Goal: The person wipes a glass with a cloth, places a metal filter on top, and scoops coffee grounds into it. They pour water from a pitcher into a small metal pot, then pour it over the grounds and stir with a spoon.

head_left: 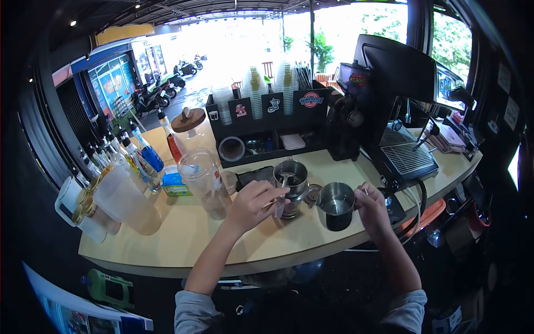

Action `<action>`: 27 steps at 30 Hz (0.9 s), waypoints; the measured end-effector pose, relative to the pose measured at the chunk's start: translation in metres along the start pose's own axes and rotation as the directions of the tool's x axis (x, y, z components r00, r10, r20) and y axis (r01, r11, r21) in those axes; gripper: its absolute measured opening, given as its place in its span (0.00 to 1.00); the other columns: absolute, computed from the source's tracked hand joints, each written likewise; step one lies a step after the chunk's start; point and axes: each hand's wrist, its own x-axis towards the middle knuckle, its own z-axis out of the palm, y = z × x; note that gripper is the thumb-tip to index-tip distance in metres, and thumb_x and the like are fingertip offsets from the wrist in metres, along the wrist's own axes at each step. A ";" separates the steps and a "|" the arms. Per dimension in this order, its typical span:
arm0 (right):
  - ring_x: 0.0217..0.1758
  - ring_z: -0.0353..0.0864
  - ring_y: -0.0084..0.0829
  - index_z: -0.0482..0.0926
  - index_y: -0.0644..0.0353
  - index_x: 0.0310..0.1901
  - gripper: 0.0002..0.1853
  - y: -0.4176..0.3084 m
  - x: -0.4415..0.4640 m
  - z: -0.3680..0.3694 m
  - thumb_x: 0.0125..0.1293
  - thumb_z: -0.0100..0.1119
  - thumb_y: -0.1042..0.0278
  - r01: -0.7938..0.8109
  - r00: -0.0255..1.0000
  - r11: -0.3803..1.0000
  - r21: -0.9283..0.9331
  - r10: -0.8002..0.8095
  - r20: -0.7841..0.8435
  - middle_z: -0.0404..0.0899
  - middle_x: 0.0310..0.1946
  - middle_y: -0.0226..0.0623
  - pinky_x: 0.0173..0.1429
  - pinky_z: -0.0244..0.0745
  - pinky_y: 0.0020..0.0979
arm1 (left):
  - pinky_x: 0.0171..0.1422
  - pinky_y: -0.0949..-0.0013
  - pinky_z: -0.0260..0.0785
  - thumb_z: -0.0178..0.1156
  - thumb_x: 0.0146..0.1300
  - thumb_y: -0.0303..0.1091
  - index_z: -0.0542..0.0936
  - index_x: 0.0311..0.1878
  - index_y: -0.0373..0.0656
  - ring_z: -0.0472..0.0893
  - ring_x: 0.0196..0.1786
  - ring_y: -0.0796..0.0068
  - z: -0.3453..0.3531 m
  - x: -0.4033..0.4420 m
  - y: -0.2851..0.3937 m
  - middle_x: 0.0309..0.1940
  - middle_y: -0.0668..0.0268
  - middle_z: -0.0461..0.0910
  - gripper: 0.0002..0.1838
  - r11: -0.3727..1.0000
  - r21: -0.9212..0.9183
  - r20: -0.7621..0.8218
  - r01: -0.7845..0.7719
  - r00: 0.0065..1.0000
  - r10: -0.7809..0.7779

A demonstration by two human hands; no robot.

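A steel cup stands on a metal base on the wooden counter, with a spoon in it. My left hand is closed beside this cup, its fingers pinched at the spoon's handle. To the right, my right hand has its fingers wrapped round the handle of a dark metal pitcher. The pitcher is upright, and its shiny inside shows. A small round metal piece lies between the cup and the pitcher. Left of my left hand stands a tall clear plastic jar.
Syrup bottles and a frosted pitcher stand on the left. Behind is a black organizer with stacked plastic cups. An espresso machine stands at the right. The counter's front edge runs below my forearms.
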 end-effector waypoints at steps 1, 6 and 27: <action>0.28 0.69 0.19 0.68 0.56 0.27 0.09 -0.003 0.009 -0.005 0.64 0.57 0.72 0.013 1.000 1.000 -0.003 -0.013 0.014 0.71 0.24 0.27 0.34 0.66 0.24 | 0.28 0.70 0.64 0.70 0.49 0.29 0.83 0.44 0.46 0.74 0.24 0.73 0.003 0.001 0.001 0.22 0.69 0.74 0.16 0.999 0.016 -0.058 -0.034 0.998 0.035; 0.26 0.72 0.20 0.67 0.55 0.28 0.10 -0.024 0.049 -0.003 0.64 0.58 0.71 0.070 0.994 0.997 -0.033 -0.066 0.091 0.71 0.23 0.28 0.32 0.66 0.23 | 0.29 0.69 0.65 0.69 0.49 0.28 0.83 0.41 0.44 0.74 0.26 0.72 0.002 0.007 0.001 0.24 0.69 0.76 0.13 0.994 0.107 -0.121 -0.018 0.992 0.031; 0.28 0.72 0.10 0.66 0.58 0.28 0.12 -0.045 0.134 0.049 0.63 0.60 0.74 0.104 0.948 0.967 -0.233 -0.026 0.318 0.71 0.25 0.24 0.37 0.84 0.25 | 0.27 0.73 0.66 0.65 0.55 0.23 0.83 0.32 0.36 0.77 0.27 0.73 -0.015 0.031 0.009 0.31 0.67 0.84 0.02 0.964 0.125 -0.312 0.235 0.931 -0.187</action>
